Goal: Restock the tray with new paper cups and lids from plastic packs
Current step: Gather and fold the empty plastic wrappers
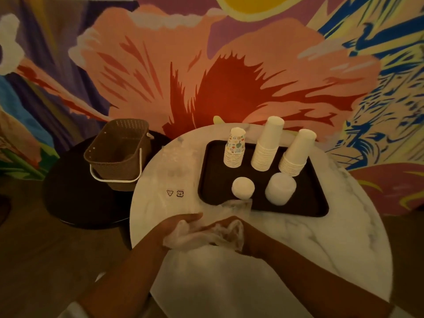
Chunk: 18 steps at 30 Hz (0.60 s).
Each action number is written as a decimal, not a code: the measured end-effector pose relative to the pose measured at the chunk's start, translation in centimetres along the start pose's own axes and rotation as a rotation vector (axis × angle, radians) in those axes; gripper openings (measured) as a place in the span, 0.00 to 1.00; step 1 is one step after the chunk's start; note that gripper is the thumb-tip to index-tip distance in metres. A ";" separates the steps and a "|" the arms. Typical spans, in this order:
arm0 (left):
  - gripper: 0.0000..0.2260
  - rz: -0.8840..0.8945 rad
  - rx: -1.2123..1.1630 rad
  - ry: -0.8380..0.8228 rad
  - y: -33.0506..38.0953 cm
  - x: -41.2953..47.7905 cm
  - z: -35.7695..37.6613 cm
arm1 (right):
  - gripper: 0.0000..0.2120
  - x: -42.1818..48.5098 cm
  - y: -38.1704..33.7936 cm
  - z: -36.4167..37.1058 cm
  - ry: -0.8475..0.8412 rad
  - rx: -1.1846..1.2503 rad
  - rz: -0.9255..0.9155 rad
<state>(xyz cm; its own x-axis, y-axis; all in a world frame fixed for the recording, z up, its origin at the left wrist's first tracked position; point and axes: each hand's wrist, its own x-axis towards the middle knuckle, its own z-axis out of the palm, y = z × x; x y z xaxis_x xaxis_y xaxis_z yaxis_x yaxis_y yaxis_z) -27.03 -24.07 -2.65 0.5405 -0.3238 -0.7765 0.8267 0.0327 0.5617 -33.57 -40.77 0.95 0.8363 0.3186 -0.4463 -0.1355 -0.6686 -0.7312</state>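
Your left hand [181, 222] and right hand [231, 226] are both bunched on the empty plastic wrap [202, 237] near the tray [206, 180]. Cup stacks [266, 145] and lids [243, 188] sit loaded — a trailing wrap edge touching the tray could topple them.

A large painted mural [206, 65] fills the wall behind, showing a pink flower with a dark red centre, a yellow disc at the top, purple and blue streaks on the left, and blue and yellow strokes on the right. A round marble-patterned worktop [321, 237] is seen in front of it. To the left, a lower round black table [75, 198] is placed beside the worktop, and a brown perforated basket [114, 152] with a white handle is set on it. A dark wooden floor [34, 260] is visible. The room is dimly and warmly lit.
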 end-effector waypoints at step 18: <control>0.05 -0.046 0.580 0.044 -4.0 5.1 10.2 | 0.20 -2.3 14.2 -3.8 0.631 0.585 0.580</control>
<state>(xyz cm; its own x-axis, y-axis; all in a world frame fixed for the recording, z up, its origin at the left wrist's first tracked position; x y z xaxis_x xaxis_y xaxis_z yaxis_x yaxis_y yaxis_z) -29.20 -35.55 -5.98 0.5227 -0.2726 -0.8078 0.6348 -0.5079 0.5822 -35.42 -53.56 -6.42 0.6634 -0.4709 -0.5815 -0.7019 -0.1222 -0.7017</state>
